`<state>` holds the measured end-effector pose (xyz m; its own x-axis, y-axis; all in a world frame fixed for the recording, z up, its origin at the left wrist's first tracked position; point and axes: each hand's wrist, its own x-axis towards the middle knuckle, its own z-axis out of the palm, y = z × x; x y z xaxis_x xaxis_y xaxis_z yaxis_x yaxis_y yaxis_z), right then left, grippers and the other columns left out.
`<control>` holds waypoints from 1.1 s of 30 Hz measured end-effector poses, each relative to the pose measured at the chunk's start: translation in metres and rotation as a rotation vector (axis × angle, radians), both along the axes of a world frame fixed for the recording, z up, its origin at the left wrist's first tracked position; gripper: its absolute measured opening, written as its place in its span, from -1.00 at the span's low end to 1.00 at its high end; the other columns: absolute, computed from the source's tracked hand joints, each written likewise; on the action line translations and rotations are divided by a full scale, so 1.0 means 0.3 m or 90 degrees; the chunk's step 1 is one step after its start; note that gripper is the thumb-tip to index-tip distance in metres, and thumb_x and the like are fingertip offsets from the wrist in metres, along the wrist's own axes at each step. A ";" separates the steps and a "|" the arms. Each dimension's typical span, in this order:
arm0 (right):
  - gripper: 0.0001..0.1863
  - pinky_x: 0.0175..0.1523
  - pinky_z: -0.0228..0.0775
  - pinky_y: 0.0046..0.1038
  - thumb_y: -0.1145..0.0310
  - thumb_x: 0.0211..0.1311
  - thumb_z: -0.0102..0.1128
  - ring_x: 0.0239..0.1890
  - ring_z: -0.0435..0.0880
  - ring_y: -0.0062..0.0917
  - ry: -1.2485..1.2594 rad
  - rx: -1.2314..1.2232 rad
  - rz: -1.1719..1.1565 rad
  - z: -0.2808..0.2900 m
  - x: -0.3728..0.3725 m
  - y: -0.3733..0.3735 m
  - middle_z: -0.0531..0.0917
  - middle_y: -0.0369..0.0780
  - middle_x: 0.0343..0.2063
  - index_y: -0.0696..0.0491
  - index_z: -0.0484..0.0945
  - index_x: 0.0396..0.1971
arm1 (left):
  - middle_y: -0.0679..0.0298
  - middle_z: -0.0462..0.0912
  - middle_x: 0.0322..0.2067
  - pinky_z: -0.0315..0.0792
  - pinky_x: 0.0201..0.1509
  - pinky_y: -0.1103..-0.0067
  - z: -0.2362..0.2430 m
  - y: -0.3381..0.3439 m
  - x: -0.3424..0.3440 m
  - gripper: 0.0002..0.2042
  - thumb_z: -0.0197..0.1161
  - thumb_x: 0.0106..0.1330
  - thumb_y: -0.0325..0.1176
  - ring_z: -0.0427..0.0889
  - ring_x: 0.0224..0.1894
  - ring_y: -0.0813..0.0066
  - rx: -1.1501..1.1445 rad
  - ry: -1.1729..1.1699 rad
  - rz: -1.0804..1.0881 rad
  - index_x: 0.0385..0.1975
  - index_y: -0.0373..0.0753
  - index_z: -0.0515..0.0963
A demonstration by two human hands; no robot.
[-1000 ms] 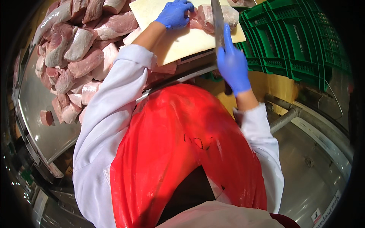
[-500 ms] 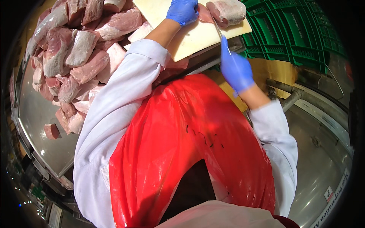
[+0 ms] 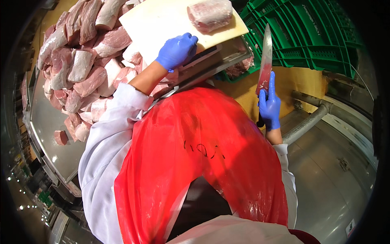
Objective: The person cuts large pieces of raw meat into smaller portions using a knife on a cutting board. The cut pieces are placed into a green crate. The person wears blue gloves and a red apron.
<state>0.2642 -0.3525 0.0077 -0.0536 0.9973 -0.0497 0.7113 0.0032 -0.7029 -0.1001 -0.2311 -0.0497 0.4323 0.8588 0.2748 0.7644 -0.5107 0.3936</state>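
My right hand (image 3: 269, 109), in a blue glove, grips a long-bladed knife (image 3: 266, 57) by its dark handle, index finger stretched along the blade. The blade points away from me, its lower part reddish with bits of meat on it. My left hand (image 3: 177, 51), also gloved in blue, is curled closed over the near edge of a white cutting board (image 3: 154, 24). Whatever it may hold is hidden by the fingers. One thick chunk of pale pink meat (image 3: 210, 15) with a whitish fat side lies on the board's far right part, apart from both hands.
Many meat chunks (image 3: 90, 79) are heaped on a steel table (image 3: 42, 118) at left, with a small piece (image 3: 61, 137) lying apart. Green plastic crates (image 3: 300, 32) stand at right. Below the board, a green container holds meat scraps (image 3: 239, 67). A metal pipe (image 3: 306, 122) runs at right.
The knife has come away from the meat and swung right, blade up. My left hand has left the meat and drawn back to the board's near edge.
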 end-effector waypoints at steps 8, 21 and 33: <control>-0.22 -0.40 0.50 -0.47 0.49 0.42 0.05 -0.55 0.61 -0.57 0.103 -0.002 -0.061 -0.033 0.233 0.168 0.69 -0.19 -0.44 -0.05 -0.03 0.57 | 0.40 0.54 -0.54 0.43 -0.42 0.58 0.319 0.201 0.434 -0.73 0.19 0.40 -0.17 0.62 -0.47 0.60 -0.354 -0.423 0.061 -0.41 -0.25 0.56; -0.20 -0.47 0.49 -0.45 0.46 0.39 0.12 -0.63 0.57 -0.60 0.207 0.007 -0.043 -0.145 0.412 0.353 0.68 -0.22 -0.51 -0.09 0.01 0.57 | -0.06 0.64 -0.01 0.53 0.14 0.24 0.393 0.613 0.279 -0.46 0.48 0.13 -0.10 0.63 0.05 0.01 -0.121 0.063 -0.205 0.06 -0.22 0.55; -0.20 -0.49 0.43 -0.41 0.40 0.41 0.08 -0.65 0.53 -0.57 0.165 -0.010 0.029 -0.140 0.366 0.436 0.61 -0.25 -0.59 -0.11 -0.03 0.58 | -0.17 0.59 0.00 0.48 0.20 0.22 0.149 0.570 0.180 0.04 0.60 -0.23 0.03 0.59 0.02 -0.09 -0.269 0.107 0.183 0.31 -0.37 0.30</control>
<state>0.3742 -0.2217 -0.0343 -0.1111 0.9929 -0.0432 0.5069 0.0192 -0.8618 -0.0463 -0.0601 -0.0051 0.1715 0.9698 -0.1733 0.9204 -0.0950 0.3793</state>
